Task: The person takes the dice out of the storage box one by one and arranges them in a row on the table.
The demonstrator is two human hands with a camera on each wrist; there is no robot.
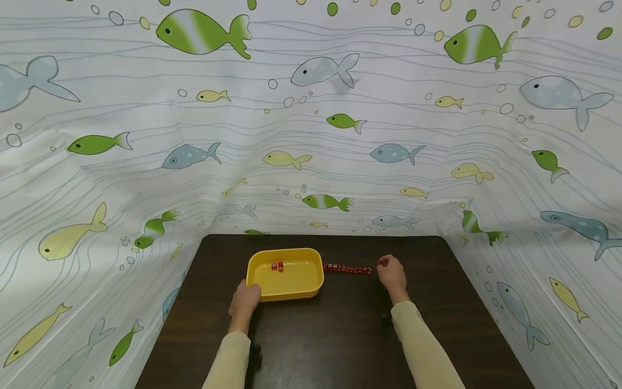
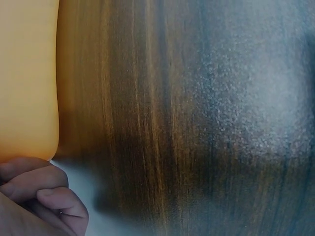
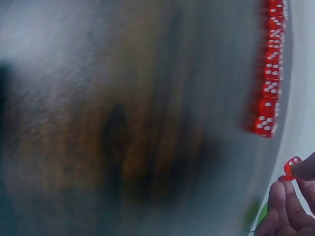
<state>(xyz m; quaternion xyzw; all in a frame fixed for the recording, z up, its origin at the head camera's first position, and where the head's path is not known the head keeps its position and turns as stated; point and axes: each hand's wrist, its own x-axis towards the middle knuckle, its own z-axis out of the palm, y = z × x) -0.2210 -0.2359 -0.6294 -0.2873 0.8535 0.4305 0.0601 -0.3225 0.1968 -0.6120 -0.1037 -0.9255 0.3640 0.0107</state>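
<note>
A yellow tray (image 1: 291, 289) lies on the dark table, with a few red dice (image 1: 277, 266) inside near its far left. My left hand (image 1: 244, 300) grips the tray's near left corner; in the left wrist view the curled fingers (image 2: 34, 179) meet its edge. To the right of the tray runs a row of red dice (image 1: 347, 268) with white dots, set side by side. Just past that row's right end, my right hand (image 1: 392, 274) pinches a single red die (image 3: 291, 167) between thumb and fingertips.
The dark wood-grain table (image 1: 320, 346) reaches back to a white fish-print cloth (image 1: 311, 178), which hangs behind it and along both sides. Light reflects off the tabletop in both wrist views.
</note>
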